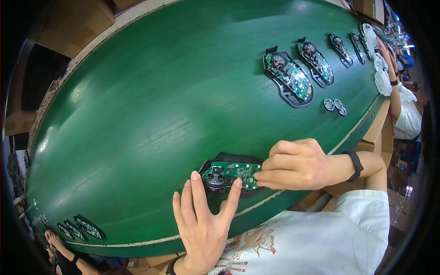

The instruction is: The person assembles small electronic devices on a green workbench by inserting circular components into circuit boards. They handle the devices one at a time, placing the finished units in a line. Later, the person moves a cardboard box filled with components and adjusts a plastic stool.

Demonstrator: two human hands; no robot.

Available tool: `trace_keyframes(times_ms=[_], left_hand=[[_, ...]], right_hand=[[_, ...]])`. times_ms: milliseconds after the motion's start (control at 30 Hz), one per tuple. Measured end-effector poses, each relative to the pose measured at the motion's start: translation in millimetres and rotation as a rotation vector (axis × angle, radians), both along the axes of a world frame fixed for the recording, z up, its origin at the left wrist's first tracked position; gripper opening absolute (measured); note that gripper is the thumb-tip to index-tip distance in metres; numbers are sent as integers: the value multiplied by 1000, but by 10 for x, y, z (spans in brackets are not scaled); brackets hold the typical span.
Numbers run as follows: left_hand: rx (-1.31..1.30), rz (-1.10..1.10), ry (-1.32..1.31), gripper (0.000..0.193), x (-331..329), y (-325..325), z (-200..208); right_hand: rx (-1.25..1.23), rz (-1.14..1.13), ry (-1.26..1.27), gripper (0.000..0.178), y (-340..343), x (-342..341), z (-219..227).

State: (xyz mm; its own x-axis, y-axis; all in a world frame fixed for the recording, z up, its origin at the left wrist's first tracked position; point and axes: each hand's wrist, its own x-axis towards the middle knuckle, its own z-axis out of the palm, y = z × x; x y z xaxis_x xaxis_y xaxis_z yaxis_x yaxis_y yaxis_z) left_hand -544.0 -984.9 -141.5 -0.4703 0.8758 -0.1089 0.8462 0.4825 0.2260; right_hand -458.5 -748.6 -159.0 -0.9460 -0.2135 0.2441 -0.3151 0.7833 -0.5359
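Note:
A black mouse base (222,157) with a green circuit board (246,170) lies on the green work surface near its front edge. At the board's left end sits a dark scroll wheel (214,182). My left hand (201,229) has its fingers spread, with the index fingertip beside the wheel and the thumb tip touching the board's near side. From the right, my right hand (298,166) pinches at the board's right end, fingers pressed together. Its fingertips cover that end of the board and part of the base.
Mouse bases with boards (293,80) stand in a row at the far right. Small wheels (329,105) lie nearer. White plastic bags (382,75) are by a co-worker's arm (393,91). More board assemblies (88,228) lie lower left near another person's hand (57,241).

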Motion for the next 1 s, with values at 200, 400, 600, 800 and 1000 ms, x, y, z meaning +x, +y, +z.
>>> trace_keyframes(times_ms=[200, 400, 600, 800, 1000], left_hand=[[-3, -15, -13, 51, -19, -7, 9], [25, -9, 20, 50, -11, 8, -22], [24, -9, -17, 52, -39, -14, -14], [145, 15, -94, 52, -109, -147, 83], [181, 71, -134, 54, -176, -170, 59]], right_hand=[[193, 84, 67, 20, -73, 57, 72], [414, 161, 86, 24, -154, 76, 178], [390, 132, 1, 21, -179, 37, 251], [-102, -22, -204, 22, -42, -283, 302], [-362, 35, -282, 9, -89, -620, 53]])
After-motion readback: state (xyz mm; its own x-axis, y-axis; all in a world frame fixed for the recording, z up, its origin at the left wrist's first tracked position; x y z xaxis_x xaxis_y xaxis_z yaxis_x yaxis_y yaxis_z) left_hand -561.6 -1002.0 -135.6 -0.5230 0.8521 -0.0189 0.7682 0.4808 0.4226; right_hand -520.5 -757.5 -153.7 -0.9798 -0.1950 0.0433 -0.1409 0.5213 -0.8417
